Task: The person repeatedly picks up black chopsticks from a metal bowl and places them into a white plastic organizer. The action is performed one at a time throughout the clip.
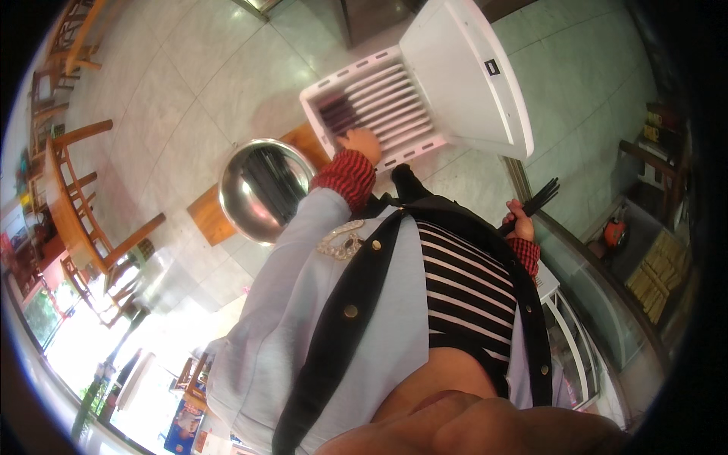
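Note:
My left hand (363, 143) reaches over the near rim of a white plastic box (378, 60) with a ridged inside. Its fingers are at the box's left end, beside a dark bunch that looks like black chopsticks (340, 111); whether they grip any is hidden. The box's white lid (472, 79) stands raised on the right. My right hand (520, 222), out to the right, is closed around a bundle of black chopsticks (541, 196). Left of my left forearm, a round stainless steel bowl (230, 193) holds many more black chopsticks (273, 182).
A wooden seat or bench (207, 219) shows beneath the bowl. Wooden chairs (131, 242) stand at the left. A glass-sided case (591, 284) runs along my right, with an orange object (614, 232) beyond it. Tiled floor (170, 96) lies around.

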Tool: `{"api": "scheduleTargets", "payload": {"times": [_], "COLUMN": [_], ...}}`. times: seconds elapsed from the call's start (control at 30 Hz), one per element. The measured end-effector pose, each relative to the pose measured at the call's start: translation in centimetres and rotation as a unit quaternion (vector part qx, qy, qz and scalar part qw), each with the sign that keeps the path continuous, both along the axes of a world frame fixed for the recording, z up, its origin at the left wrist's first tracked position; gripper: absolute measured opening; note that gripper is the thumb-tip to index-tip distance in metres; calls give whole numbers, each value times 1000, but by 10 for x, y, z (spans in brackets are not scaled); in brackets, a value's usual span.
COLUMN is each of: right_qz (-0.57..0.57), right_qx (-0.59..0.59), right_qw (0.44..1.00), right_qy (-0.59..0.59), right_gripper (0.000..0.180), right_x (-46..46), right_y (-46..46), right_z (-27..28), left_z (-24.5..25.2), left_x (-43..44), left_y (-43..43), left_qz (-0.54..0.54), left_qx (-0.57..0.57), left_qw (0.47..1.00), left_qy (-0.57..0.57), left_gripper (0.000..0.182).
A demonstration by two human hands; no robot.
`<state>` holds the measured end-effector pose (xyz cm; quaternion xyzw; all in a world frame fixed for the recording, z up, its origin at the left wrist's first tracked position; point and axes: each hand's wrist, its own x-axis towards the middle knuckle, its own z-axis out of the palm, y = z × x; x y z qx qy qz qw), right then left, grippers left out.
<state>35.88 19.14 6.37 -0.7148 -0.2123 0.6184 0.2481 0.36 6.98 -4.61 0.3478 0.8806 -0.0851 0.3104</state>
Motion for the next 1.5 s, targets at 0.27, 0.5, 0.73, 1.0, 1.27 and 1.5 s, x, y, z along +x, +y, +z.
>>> {"api": "scheduleTargets", "payload": {"times": [0.27, 0.5, 0.73, 1.0, 1.27, 1.5], "right_qz": [17, 29, 34, 34, 40, 23], "right_qx": [-16, -12, -24, -14, -18, -13], "right_qw": [1000, 999, 999, 999, 999, 999], "right_qy": [4, 20, 15, 19, -4, 23], "right_gripper": [28, 29, 29, 28, 26, 26], "right_x": [-1, -1, 2, -2, -3, -1], "right_y": [7, 11, 16, 21, 21, 22], "right_z": [-4, -8, -15, -15, -14, -17], "left_z": [11, 12, -14, -19, 9, 31], "left_x": [10, 8, 7, 8, -15, -23], "left_y": [1, -11, -17, -8, -11, -23], "left_qz": [12, 7, 0, 28, -29, -12], "left_qx": [23, 55, 89, 68, -8, 123], "left_qw": [997, 996, 996, 997, 999, 992], "left_qy": [71, 74, 33, 37, -23, -29], "left_gripper": [23, 20, 19, 23, 35, 37]}}
